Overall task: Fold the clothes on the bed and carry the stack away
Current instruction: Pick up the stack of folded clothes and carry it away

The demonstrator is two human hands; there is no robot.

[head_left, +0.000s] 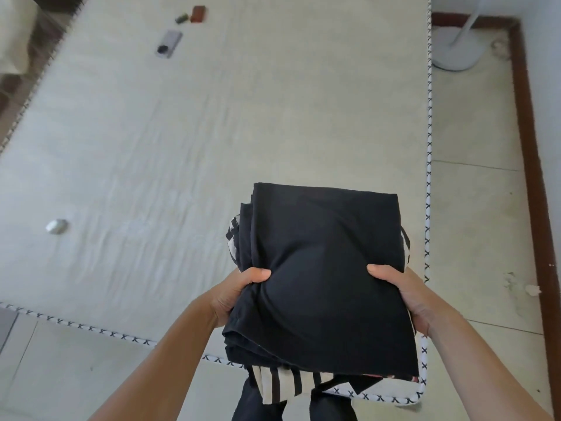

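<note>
Right now both hands clamp the folded stack of clothes (321, 278), black fabric on top, striped black-and-cream piece underneath, lower centre-right of frame. Left hand (233, 294) grips the left edge, thumb on top, fingers hidden below. Right hand (408, 294) grips the right edge likewise. Stack sits over the near right corner of the pale cream mattress (182, 147) with cross-stitched piping; contact unclear.
</note>
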